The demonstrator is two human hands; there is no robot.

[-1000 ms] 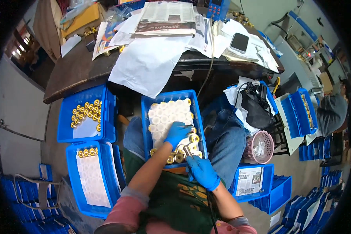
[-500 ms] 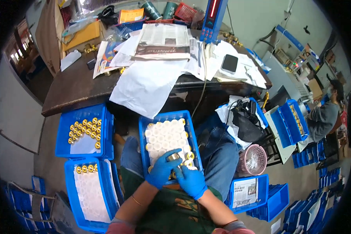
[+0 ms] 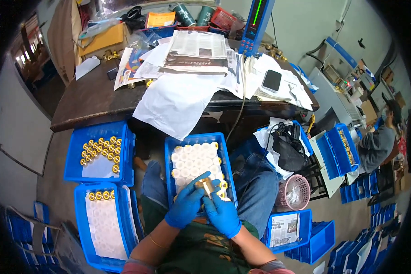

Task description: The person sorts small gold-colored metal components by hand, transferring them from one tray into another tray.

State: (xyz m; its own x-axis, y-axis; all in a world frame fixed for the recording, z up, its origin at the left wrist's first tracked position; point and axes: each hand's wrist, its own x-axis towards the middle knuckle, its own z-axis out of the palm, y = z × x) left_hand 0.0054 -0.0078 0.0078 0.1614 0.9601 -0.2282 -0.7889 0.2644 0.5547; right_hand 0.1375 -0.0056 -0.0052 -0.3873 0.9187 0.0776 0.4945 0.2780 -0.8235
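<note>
Both hands wear blue gloves and meet over the near end of a blue crate (image 3: 170, 150) that rests on the person's lap. Between them is a brass fitting (image 3: 207, 185), short and round, held up just above the crate's white foam insert. The left hand (image 3: 187, 203) wraps it from the left and below, its fingers (image 3: 201, 179) curled up to the part's side. The right hand (image 3: 221, 213) closes on it from underneath and the right, thumb against the lower edge. So the fitting sits at the fingertips of both, slightly nearer the left palm.

A few more brass fittings (image 3: 223, 184) lie in the crate just right of the held one. Left of the lap, on the floor, two more blue crates (image 3: 73, 160) hold rows of brass parts. Beyond the crate stands a dark worktop (image 3: 91, 98) strewn with papers (image 3: 176, 102) and a phone (image 3: 271, 80).
</note>
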